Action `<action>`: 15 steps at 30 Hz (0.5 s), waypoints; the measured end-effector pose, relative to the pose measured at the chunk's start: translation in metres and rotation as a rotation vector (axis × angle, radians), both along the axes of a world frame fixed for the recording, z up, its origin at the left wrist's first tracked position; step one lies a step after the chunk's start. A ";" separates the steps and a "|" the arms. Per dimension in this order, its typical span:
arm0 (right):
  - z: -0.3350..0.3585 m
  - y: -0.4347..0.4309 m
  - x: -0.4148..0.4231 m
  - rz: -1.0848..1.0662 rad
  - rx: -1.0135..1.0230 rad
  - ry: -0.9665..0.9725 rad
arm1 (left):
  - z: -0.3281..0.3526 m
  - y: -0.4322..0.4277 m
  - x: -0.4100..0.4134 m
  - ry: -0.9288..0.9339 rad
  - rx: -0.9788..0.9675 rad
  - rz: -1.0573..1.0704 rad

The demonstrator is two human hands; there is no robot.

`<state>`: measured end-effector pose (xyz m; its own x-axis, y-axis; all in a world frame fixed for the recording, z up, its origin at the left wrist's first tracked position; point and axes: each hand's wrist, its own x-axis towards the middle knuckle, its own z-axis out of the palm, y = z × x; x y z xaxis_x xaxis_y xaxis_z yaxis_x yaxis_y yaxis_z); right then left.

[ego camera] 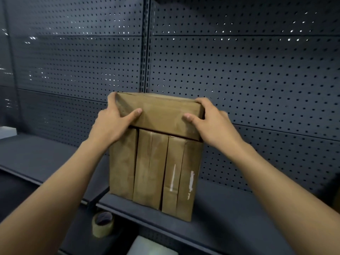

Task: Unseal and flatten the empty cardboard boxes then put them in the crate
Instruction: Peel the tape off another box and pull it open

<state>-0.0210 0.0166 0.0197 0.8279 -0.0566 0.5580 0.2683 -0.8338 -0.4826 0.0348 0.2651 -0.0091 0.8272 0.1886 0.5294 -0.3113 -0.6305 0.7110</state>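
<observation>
Three taped brown cardboard boxes (150,168) stand upright side by side on a dark shelf (230,218). A fourth brown box (161,113) lies flat across their tops. My left hand (114,122) grips its left end, fingers over the far corner and thumb on the front face. My right hand (211,120) grips its right end the same way. No crate is in view.
A dark pegboard wall (239,70) rises behind the shelf, with an upright post (145,43) in the middle. A roll of brown tape (103,225) sits on a lower level at the front left. A pale object (152,245) shows at the bottom edge.
</observation>
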 end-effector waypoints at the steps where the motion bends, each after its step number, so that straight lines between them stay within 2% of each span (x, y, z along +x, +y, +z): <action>1: 0.000 0.000 -0.001 -0.002 0.002 -0.006 | -0.002 -0.001 0.000 -0.024 -0.010 0.006; 4: -0.001 -0.007 -0.006 0.007 0.020 -0.027 | -0.004 -0.009 -0.005 -0.088 -0.039 0.002; 10: -0.010 -0.051 -0.029 0.071 0.201 -0.103 | -0.002 -0.042 -0.035 -0.245 -0.016 0.038; 15: -0.015 -0.104 -0.067 0.058 0.282 -0.179 | -0.001 -0.095 -0.060 -0.359 -0.006 -0.033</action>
